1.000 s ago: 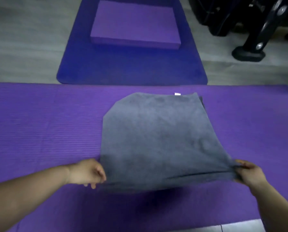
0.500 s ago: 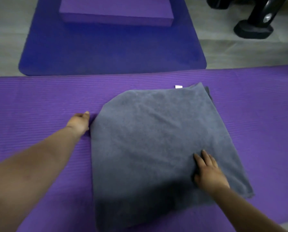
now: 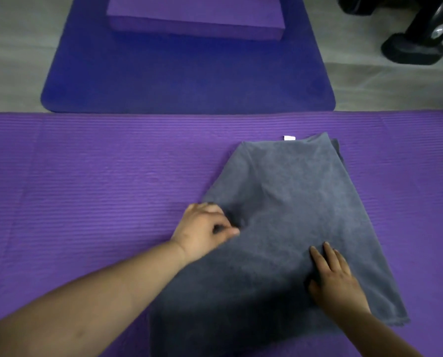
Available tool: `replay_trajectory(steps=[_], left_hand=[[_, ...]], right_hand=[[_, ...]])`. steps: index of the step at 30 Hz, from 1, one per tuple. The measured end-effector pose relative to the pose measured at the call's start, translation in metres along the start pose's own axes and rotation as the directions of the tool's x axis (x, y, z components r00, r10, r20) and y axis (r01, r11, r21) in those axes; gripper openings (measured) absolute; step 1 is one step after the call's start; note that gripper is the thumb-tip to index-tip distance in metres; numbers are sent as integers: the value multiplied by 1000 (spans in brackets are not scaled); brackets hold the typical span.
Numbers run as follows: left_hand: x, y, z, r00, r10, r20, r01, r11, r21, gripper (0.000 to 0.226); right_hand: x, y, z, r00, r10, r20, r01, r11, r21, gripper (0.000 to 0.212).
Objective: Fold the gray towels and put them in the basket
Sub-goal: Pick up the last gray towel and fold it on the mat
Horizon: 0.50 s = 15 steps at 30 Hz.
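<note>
Closest to the near edge of the purple mat (image 3: 86,189), the right hand (image 3: 337,279) lies flat on the gray towel (image 3: 292,202). Its fingers are straight and pressed into the cloth, pinning the near right part down. A little farther in, the left hand (image 3: 202,230) has its fingers and thumb curled round the towel's left edge, pinching up a bunch of cloth there.

The towel lies on the right half of the purple mat, already doubled over, and runs from the near edge towards the far one without reaching it. A white tag (image 3: 289,138) pokes out at its far edge.

I judge a further fold to be in hand. The left edge looks ready to be carried across to the right while the flat hand anchors the cloth. That move calls for lifting the whole left edge evenly, as the far left corner looks slack and could trail.

Beyond the purple mat's far edge a blue mat (image 3: 189,81) lies on the floor (image 3: 14,47) with a foam block (image 3: 194,14) on it, and a black stand foot (image 3: 413,51) sits far right. No basket is in view.
</note>
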State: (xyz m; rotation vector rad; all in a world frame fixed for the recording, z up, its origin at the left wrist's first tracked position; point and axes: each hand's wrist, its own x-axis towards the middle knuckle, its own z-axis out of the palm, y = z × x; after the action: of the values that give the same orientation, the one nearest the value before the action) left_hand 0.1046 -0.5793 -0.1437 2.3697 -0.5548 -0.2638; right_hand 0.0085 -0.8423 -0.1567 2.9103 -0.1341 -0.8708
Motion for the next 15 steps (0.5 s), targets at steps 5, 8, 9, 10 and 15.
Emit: replay_trajectory(steps=[5, 8, 9, 10, 15], left_hand=[[19, -3, -9, 931, -352, -96, 348, 936, -59, 39], [30, 15, -4, 974, -228, 17, 220, 955, 201, 57], [32, 24, 1, 976, -195, 94, 164, 950, 266, 65], [34, 33, 9, 971, -174, 164, 116, 942, 314, 72], [31, 47, 39, 956, -186, 229, 79, 909, 408, 47]], right_hand=[[-2, 0, -11, 999, -15, -40, 18, 998, 67, 74], [-9, -3, -25, 999, -7, -50, 16, 986, 166, 74], [-11, -2, -26, 999, -29, -44, 38, 977, 210, 71], [-11, -1, -27, 999, -34, -21, 37, 976, 215, 70], [-9, 3, -26, 998, -42, 38, 36, 990, 134, 72]])
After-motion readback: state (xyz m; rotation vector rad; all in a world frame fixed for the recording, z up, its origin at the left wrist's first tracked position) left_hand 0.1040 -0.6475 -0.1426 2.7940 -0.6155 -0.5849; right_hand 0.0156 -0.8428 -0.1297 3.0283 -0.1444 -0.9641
